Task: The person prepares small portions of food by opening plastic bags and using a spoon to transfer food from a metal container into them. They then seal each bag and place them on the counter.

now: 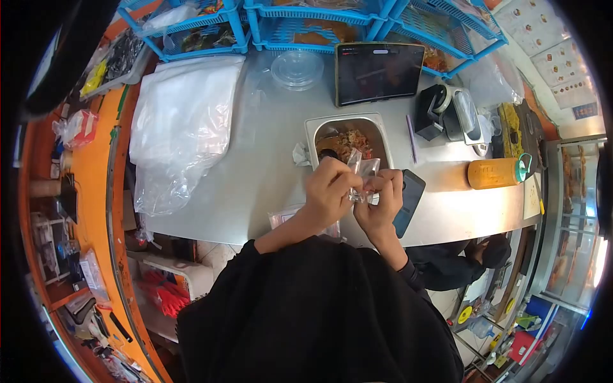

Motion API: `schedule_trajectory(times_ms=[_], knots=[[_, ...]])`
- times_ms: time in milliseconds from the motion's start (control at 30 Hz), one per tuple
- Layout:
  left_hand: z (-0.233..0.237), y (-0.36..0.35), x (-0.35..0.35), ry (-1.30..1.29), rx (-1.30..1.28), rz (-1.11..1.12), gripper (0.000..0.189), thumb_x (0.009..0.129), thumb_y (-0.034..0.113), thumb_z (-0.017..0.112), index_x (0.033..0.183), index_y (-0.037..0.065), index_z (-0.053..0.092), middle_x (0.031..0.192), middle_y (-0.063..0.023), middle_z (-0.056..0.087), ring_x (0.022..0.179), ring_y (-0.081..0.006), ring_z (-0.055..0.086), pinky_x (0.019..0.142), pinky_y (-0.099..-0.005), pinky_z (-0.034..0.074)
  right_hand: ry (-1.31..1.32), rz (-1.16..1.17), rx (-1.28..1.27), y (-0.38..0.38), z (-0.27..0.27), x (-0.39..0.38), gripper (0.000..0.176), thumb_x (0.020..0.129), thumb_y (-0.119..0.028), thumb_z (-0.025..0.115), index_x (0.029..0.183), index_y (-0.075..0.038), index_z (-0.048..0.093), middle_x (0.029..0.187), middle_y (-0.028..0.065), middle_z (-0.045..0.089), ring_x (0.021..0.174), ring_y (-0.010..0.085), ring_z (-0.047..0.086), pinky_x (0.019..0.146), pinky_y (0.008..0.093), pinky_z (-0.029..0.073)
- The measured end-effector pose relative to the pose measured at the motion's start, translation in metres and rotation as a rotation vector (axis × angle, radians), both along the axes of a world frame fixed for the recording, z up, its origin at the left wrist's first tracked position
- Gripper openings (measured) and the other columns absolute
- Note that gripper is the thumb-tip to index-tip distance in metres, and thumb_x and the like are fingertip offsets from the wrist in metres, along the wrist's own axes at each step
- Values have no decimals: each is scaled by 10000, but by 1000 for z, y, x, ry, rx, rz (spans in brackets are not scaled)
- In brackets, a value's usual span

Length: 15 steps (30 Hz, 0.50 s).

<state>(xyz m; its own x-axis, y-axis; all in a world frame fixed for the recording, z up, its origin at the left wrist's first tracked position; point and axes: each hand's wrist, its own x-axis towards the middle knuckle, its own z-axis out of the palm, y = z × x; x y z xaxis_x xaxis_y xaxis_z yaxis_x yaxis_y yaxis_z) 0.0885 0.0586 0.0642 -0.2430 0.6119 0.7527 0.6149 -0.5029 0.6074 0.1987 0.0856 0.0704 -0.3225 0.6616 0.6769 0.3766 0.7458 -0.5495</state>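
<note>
Between my hands is a small clear plastic bag (365,167), pinched from both sides. My left hand (329,187) has its fingers closed on the bag's left side. On the other side, my right hand (381,203) grips it with thumb and fingers. Just beyond them stands a steel food pan (347,119) with a chopped, reddish-brown food (354,142) in it. A dark, round-ended utensil (328,154) rests in the pan, partly hidden by my left hand. Whether the bag holds anything I cannot make out.
A phone (410,198) lies right of my hands, near an orange bottle (495,173). Large plastic sheets (185,108) cover the table's left. At the back are a tablet (379,73), a clear lid (297,69) and blue racks (313,35). Another person's dark sleeve (447,265) shows at lower right.
</note>
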Motion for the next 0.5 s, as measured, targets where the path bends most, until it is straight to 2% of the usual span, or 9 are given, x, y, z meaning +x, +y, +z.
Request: schedule_trajectory(times_ms=[100, 167, 233, 300, 333, 367, 400, 433, 500], knots=[[-10, -4, 1, 1, -7, 26, 229, 450, -42, 564, 636, 86, 528, 667, -44, 436, 573, -208, 446, 462, -302, 346, -35, -40, 12, -1, 4, -1, 250, 497, 84, 534, 696, -55, 474, 725, 103, 447, 583, 200, 475, 455, 271, 403], [-10, -8, -2, 31, 67, 165, 218, 474, -41, 567, 642, 92, 523, 681, -39, 432, 638, -214, 450, 524, -327, 357, 45, -37, 112, -3, 3, -2, 240, 511, 95, 529, 689, -57, 477, 687, 101, 440, 588, 204, 464, 460, 273, 399], [1, -12, -6, 39, 70, 135, 206, 532, -31, 571, 692, 99, 554, 794, -40, 488, 770, -209, 466, 622, -321, 381, 74, -36, 133, -3, 11, -3, 218, 528, 109, 525, 672, -44, 467, 655, 97, 429, 581, 209, 454, 461, 272, 391], [24, -8, -17, 386, 17, 1, 271, 612, -1, 571, 857, 115, 588, 968, -45, 517, 964, -214, 462, 743, -350, 411, 191, -29, -2, 0, 14, 0, 206, 533, 114, 519, 662, -31, 451, 678, 96, 431, 580, 205, 457, 477, 243, 393], [26, -9, -20, 383, 18, 3, 271, 612, -1, 571, 857, 115, 588, 968, -45, 517, 964, -214, 462, 743, -350, 411, 188, 29, -160, 0, 13, 6, 226, 561, 122, 511, 720, -20, 437, 746, 85, 444, 587, 163, 464, 516, 216, 408], [27, -10, -23, 339, -95, -230, 326, 637, 18, 571, 947, 121, 566, 1026, -42, 509, 1019, -215, 451, 791, -361, 410, 185, 29, -159, 1, 14, 10, 226, 561, 122, 511, 720, -20, 437, 746, 85, 444, 587, 163, 464, 516, 216, 408], [27, -11, -25, 291, -209, -464, 386, 662, 37, 572, 1037, 127, 545, 1084, -39, 501, 1073, -216, 441, 839, -371, 408, 282, 66, -394, 1, 15, 12, 241, 581, 124, 508, 756, -19, 424, 785, 78, 445, 599, 139, 463, 532, 205, 408], [25, -12, -25, 288, -209, -464, 386, 662, 37, 572, 1037, 127, 545, 1084, -39, 501, 1073, -216, 441, 839, -371, 408, 378, 102, -630, 2, 16, 15, 257, 601, 125, 506, 792, -19, 411, 824, 72, 446, 611, 116, 462, 549, 194, 409], [17, -13, -27, 281, -232, -492, 448, 679, 67, 582, 1116, 100, 487, 1069, -49, 521, 1036, -205, 489, 805, -348, 448, 355, 128, -736, 2, 22, 17, 312, 630, 122, 505, 901, -10, 421, 858, 57, 443, 626, 94, 472, 553, 185, 405]])
